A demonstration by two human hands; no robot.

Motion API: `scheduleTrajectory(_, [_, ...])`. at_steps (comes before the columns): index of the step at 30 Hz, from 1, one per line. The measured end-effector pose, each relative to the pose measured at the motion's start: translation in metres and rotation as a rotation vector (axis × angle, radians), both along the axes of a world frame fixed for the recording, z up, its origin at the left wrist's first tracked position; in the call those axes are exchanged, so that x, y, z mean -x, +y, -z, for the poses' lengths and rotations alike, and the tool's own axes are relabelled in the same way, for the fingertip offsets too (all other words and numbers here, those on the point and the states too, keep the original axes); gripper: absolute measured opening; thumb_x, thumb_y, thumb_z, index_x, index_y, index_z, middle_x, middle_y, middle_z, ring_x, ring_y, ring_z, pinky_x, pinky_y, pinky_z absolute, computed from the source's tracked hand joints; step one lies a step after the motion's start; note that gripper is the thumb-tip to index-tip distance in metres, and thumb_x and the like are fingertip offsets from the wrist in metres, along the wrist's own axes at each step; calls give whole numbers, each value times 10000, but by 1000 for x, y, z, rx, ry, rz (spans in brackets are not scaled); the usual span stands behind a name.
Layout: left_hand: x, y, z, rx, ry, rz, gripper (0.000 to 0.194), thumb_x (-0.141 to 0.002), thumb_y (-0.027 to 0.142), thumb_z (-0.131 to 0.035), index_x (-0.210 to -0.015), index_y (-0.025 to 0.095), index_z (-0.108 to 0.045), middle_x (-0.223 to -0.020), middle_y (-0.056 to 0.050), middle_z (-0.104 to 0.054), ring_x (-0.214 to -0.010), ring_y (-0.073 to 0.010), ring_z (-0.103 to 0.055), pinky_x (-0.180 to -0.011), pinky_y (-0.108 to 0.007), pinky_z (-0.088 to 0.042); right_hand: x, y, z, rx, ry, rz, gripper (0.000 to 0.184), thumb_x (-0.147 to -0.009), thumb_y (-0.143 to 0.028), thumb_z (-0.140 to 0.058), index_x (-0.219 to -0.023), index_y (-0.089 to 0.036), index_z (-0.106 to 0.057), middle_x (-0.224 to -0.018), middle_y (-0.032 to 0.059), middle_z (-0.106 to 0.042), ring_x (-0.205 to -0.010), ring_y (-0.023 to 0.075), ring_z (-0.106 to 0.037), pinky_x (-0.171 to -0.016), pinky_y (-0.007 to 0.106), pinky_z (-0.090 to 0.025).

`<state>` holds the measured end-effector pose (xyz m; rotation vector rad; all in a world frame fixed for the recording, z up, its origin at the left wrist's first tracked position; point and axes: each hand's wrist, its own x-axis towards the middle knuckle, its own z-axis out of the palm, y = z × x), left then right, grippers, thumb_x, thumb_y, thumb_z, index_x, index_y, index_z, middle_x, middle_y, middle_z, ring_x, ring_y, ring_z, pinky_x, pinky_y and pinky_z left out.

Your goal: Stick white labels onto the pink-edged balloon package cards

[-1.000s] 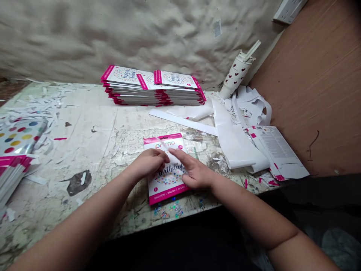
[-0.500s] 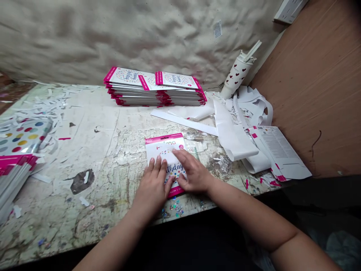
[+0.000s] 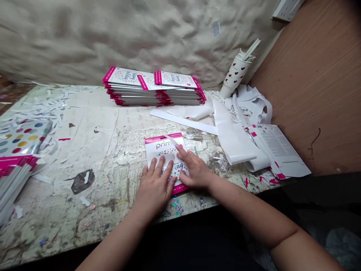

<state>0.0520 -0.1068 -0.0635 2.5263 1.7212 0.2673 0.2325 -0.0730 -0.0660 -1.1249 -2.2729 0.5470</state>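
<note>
A white balloon packet (image 3: 164,148) with a pink top edge and coloured dots lies flat near the table's front edge. My left hand (image 3: 155,187) rests flat on its lower part, fingers stretched out and apart. My right hand (image 3: 194,170) lies on the packet's right side, with its index finger pointing up toward a thin white strip (image 3: 172,141) at the packet's upper right. Whether the fingers pinch that strip I cannot make out. Small shiny confetti bits (image 3: 175,207) lie just below the packet.
A stack of similar packets (image 3: 152,88) stands at the back. More packets (image 3: 12,169) and a dotted foil sheet (image 3: 21,137) sit at the left. White paper strips (image 3: 234,135), a printed sheet (image 3: 278,148) and a heart-patterned cup (image 3: 235,75) lie right, beside a brown wall (image 3: 318,82).
My left hand slid from the packet's middle down to its lower part and opened flat. My right hand stayed on the right side, and more of the packet's top print now shows.
</note>
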Motion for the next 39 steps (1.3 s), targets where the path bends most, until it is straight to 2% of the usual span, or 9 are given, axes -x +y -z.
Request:
scheduleTrajectory(7, [0,-2,-1,36,-9,1,476,-896,417,-382,-1345,271,-442,-1459,-155,-339,-1335,-386,-284,-1027,-558,-301,-9,27,-37,109,392,269,366,-769,-337,-620,-1110,-237,-530,-1224,78,-538,-942,186,-569,-776,347,-487])
scheduleTrajectory(11, [1,-1,-1,35,-14,1,466,-893,412,-393,-1331,269,-463,-1405,-157,-424,-1328,-378,-304,-1032,-553,-300,0,40,-40,670,686,200,275,-723,-424,-648,-764,-186,-516,-626,-29,-582,-440,67,-432,-415,201,-353])
scheduleTrajectory(14, [1,0,-2,55,-32,9,476,-890,414,-402,-1329,242,-471,-1338,-188,-485,-1318,-380,-323,-1029,-554,-305,9,43,-27,945,731,209,351,-601,-407,-746,-697,-173,-502,-507,-71,-524,-357,37,-354,-358,174,-266])
scheduleTrajectory(21, [-1,-4,-2,25,-133,-19,446,-902,396,-393,-1314,253,-483,-1534,-175,66,-1347,-415,-224,-1047,-540,-277,14,48,-3,721,508,393,193,-664,-267,-691,-664,-164,-527,-534,-54,-535,-483,82,-505,-474,196,-388])
scheduleTrajectory(26, [1,-2,-3,66,-48,28,473,-906,400,-372,-1348,249,-442,-1488,-156,-279,-1342,-425,-227,-1034,-570,-283,11,46,-12,592,235,415,149,-722,-289,-645,-714,-164,-564,-605,-30,-581,-548,104,-541,-526,217,-415])
scheduleTrajectory(30, [4,0,-4,95,-11,65,466,-901,420,-379,-1350,307,-428,-1464,-125,-343,-1348,-424,-210,-1024,-581,-288,17,29,-38,281,-123,458,320,-818,-361,-570,-1070,-163,-579,-826,53,-667,-791,199,-611,-715,328,-471])
scheduleTrajectory(34, [6,0,-2,116,-20,100,477,-893,431,-380,-1334,267,-457,-1458,-125,-353,-1367,-399,-175,-1028,-591,-285,32,4,-46,95,-350,204,476,-927,-494,-334,-1314,-253,-469,-1427,103,-386,-1326,300,-292,-1036,517,-264])
scheduleTrajectory(36, [5,-1,-2,118,-22,95,461,-888,421,-390,-1293,237,-511,-1463,-128,-343,-1370,-400,-157,-1039,-582,-278,34,-3,-39,195,-418,131,566,-909,-594,-249,-1381,-310,-379,-1532,64,-163,-1399,315,-79,-1069,584,-121])
scheduleTrajectory(39, [6,-1,-3,124,-42,80,422,-888,431,-393,-1258,292,-542,-1488,-82,-306,-1378,-388,-135,-1057,-578,-246,24,-6,-27,285,-497,240,631,-898,-630,-176,-1433,-309,-267,-1543,72,-77,-1407,309,22,-1062,618,-21])
